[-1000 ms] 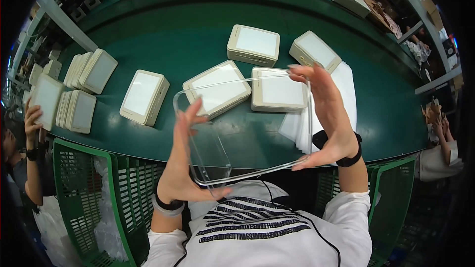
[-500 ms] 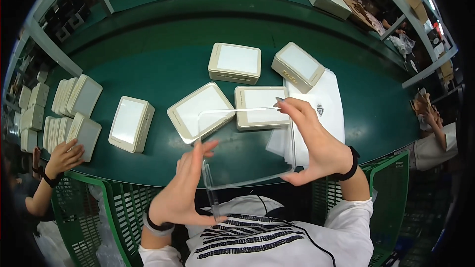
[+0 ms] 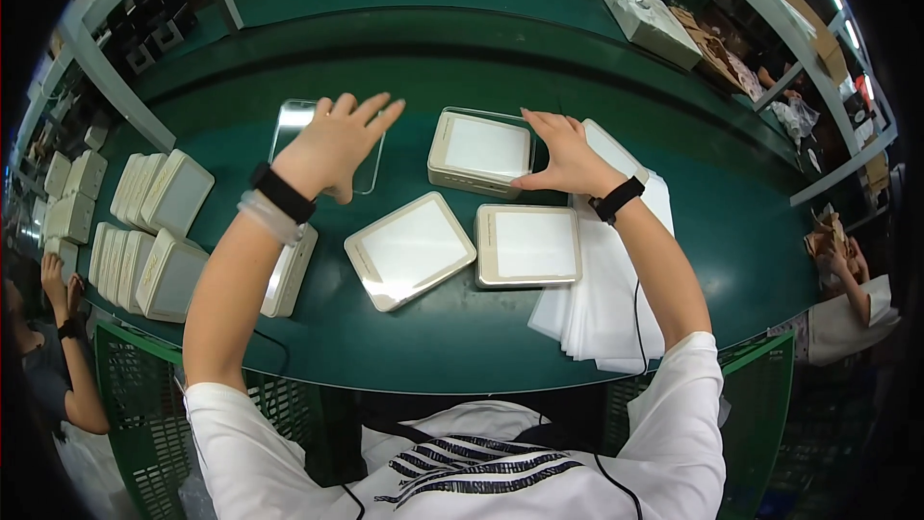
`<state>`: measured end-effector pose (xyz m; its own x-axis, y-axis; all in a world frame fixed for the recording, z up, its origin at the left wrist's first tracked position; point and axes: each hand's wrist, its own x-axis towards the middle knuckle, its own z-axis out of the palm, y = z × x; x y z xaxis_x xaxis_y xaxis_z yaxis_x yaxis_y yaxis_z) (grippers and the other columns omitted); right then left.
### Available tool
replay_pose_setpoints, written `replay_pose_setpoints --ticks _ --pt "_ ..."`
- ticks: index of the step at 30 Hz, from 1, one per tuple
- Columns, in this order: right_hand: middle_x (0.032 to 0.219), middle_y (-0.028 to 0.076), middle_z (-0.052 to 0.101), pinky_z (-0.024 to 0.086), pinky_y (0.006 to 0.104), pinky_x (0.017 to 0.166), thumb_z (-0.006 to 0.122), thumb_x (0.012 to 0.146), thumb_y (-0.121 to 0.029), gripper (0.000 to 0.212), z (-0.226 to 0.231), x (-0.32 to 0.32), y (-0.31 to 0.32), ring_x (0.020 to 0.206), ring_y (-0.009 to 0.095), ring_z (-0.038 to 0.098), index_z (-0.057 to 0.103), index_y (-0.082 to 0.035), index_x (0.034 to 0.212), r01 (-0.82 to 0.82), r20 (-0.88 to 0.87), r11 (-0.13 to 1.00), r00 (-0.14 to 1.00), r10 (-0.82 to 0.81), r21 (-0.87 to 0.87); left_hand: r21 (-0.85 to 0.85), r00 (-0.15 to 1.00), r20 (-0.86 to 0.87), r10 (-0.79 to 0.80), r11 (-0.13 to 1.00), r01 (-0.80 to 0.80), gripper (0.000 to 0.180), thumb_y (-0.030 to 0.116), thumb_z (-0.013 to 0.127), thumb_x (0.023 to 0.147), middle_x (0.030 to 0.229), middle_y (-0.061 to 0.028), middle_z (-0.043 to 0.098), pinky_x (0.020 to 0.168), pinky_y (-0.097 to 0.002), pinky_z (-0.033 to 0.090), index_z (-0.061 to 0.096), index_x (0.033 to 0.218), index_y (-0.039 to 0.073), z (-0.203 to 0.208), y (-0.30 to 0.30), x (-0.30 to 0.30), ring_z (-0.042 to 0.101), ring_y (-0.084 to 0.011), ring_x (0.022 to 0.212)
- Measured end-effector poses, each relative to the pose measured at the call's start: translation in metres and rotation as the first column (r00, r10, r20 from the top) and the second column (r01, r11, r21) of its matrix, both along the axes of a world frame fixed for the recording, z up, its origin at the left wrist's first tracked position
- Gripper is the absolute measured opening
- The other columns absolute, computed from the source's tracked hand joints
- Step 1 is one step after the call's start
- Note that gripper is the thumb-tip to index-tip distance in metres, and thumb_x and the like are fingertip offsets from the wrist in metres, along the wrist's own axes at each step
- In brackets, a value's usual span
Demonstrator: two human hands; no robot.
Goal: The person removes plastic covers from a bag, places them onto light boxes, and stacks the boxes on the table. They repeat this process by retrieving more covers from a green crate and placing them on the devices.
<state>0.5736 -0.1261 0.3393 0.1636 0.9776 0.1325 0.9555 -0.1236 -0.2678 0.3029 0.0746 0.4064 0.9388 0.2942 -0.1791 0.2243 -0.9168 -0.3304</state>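
On the green table, a clear rectangular plastic cover [image 3: 376, 166] lies partly beneath my left hand [image 3: 332, 143]. The fingers of that hand are spread apart; whether they touch the cover is hard to tell. My right hand [image 3: 570, 156] spans the right side of a beige box with a white top [image 3: 486, 147], thumb at its near edge and fingers at its far edge. A second clear plastic cover [image 3: 489, 115] shows along this box's far and right edges, within the right hand's grip. Two more such boxes, a tilted one [image 3: 409, 248] and a straighter one [image 3: 531, 244], lie nearer me.
White sheets or bags [image 3: 616, 299] are piled at right, beside another box [image 3: 608, 149]. One box [image 3: 292, 274] is partly behind my left forearm. Stacked beige boxes [image 3: 173, 274] stand at left, near another person's hand [image 3: 55, 281]. Green crates [image 3: 144, 404] flank me.
Both hands have moved away from me, from near my chest to over the table. The left has let go of clear plastic. Clear covers now show under the left hand and at the far box.
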Motion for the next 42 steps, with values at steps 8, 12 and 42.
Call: replay_pose_setpoints --ticks 8,12,42 --pt "0.140 0.024 0.043 0.015 0.0493 0.116 0.079 0.067 -0.051 0.106 -0.008 -0.001 0.006 0.133 0.035 0.037 0.031 0.000 0.147 -0.001 -0.010 0.997 1.000 0.000 -0.072 -0.136 0.972 -0.185 -0.147 0.983 0.123 0.126 0.020 0.090 0.049 0.159 -0.0078 0.020 0.103 -0.0380 0.037 0.020 0.153 0.013 -0.030 0.013 0.045 0.046 -0.0315 0.120" --pt "0.142 0.024 0.042 0.015 0.0506 0.115 0.081 0.066 -0.052 0.112 -0.006 -0.005 0.004 0.135 0.035 0.037 0.025 -0.002 0.149 0.034 -0.059 0.993 0.997 -0.041 -0.112 -0.279 0.972 -0.167 -0.166 0.953 0.115 0.126 0.020 0.091 0.048 0.160 -0.0063 0.019 0.101 -0.0349 0.038 0.021 0.153 0.014 -0.040 0.015 0.049 0.047 -0.0305 0.115" --pt "0.138 0.024 0.049 0.019 0.0519 0.115 0.081 0.067 -0.042 0.098 0.003 0.002 0.020 0.124 0.034 0.051 0.037 0.004 0.141 0.021 -0.055 0.949 0.998 -0.041 -0.315 -0.339 0.967 -0.155 -0.203 0.930 0.141 0.121 0.024 0.089 0.048 0.158 -0.0123 0.024 0.097 -0.0321 0.041 0.027 0.150 0.006 -0.049 0.026 0.073 0.048 -0.0312 0.108"
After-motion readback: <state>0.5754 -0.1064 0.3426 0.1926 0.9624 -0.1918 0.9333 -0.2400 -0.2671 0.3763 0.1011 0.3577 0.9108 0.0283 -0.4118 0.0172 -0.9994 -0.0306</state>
